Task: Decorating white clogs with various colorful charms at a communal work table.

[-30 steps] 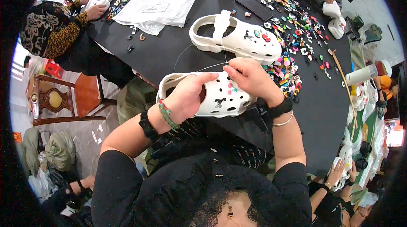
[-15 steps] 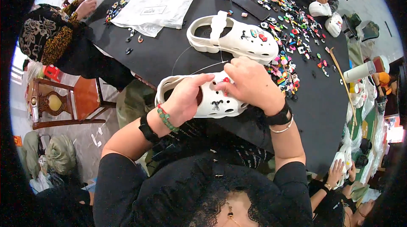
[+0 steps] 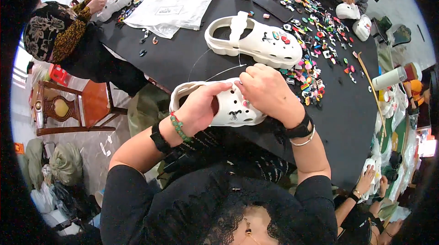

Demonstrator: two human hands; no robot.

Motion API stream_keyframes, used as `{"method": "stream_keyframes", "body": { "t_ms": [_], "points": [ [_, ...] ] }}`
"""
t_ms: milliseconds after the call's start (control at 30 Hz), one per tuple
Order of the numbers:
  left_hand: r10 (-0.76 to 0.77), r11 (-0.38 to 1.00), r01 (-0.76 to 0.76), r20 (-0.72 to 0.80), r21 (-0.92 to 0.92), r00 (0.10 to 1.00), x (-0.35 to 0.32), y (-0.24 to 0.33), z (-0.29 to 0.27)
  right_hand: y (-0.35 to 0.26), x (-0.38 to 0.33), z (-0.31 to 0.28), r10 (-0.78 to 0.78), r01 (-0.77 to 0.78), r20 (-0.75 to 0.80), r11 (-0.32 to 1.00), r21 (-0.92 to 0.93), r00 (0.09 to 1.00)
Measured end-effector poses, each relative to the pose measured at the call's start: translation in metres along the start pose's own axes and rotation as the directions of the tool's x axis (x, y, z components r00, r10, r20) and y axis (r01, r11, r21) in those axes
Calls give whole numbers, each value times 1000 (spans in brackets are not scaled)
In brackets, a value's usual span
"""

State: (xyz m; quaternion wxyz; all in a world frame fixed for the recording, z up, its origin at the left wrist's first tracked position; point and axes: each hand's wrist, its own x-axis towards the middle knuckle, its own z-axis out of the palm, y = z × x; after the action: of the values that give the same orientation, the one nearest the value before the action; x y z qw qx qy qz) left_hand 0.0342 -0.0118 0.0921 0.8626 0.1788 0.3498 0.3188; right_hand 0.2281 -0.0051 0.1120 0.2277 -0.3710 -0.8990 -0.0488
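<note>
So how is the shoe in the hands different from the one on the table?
The held clog is gripped by the left hand and right hand at the table's edge; the far clog lies alone on the black table. The far clog shows several coloured charms, the held one mainly a black one. Both are white with holes.

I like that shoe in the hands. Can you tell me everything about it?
The held clog is cream-white, looks like soft foam, with round holes on top and a small dark charm. It sits at the black table's near edge. The left hand grips its middle and the right hand presses on its toe end.
</note>
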Motion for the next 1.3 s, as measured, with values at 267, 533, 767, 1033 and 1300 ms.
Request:
{"method": "stream_keyframes", "body": {
  "t_ms": [267, 533, 767, 1033, 1300],
  "points": [
    [-5, 1000, 5, -49, 15, 999, 2, 2, 5, 11, 1, 1, 12, -11, 0, 996, 93, 1000],
    [-14, 1000, 16, -102, 25, 995, 0, 9, 21, 26, -1, -11, 282, -281, 93, 758, 588, 955],
    [100, 921, -122, 79, 370, 992, 12, 6, -8, 20, -13, 8, 197, -263, 228, 914, 310, 954],
    [343, -244, -277, 350, 929, 872, -51, 21, 20, 27, -9, 11, 139, -133, 4, 941, 313, 990],
    [413, -400, -390, 543, 830, 731, -36, 21, 6, 42, 59, -35, 73, -77, 116, 997, 29, 991]
  ]
}}
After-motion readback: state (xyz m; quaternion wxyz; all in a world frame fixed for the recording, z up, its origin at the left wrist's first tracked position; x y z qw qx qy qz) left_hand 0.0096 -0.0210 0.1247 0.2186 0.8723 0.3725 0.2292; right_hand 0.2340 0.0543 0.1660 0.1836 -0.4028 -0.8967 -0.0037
